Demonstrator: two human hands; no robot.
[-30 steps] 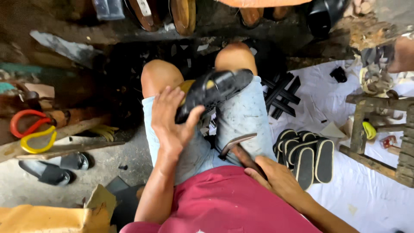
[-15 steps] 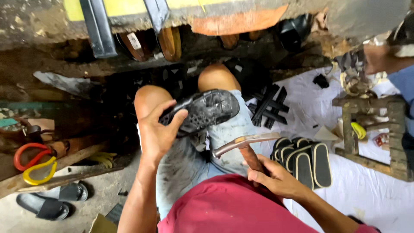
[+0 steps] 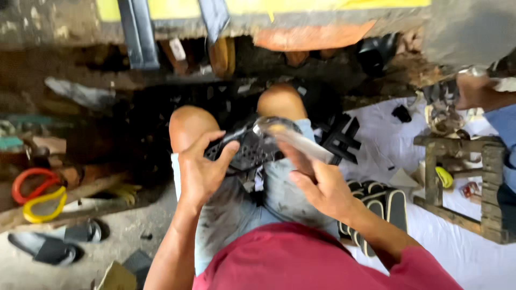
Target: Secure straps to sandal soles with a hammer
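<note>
Over the lap, both hands work one black sole (image 3: 250, 147). Left hand (image 3: 201, 172) is clamped on the sole's near end, thumb on top, fingers wrapped under. Tread side faces up, sole roughly level, spanning the gap above the two knees.

Right hand (image 3: 317, 185) is closed round the handle of a blade (image 3: 293, 137). Blade is shiny and motion-blurred; its far end lies on or just over the sole's right end. Can't tell if the edge is actually touching the rubber.

Hands are close together, left of centre and right of centre, the sole bridging them. Both forearms come up from a red shirt (image 3: 322, 258); grey shorts (image 3: 269, 198) sit right under the hands.

Just right of the right hand: a row of black sandals (image 3: 384, 201) standing on edge on a white sheet (image 3: 457, 252). Beyond the blade tip, black strap pieces (image 3: 341, 137) lie on the same sheet. Further right, a wooden stand (image 3: 457, 182), with another person's arm (image 3: 484, 91) above it, well apart from the working hands.

Well left of the left hand: a red loop (image 3: 29, 185) and a yellow loop (image 3: 45, 204) touching each other, and below them a black slipper (image 3: 45, 248) on the concrete.
</note>
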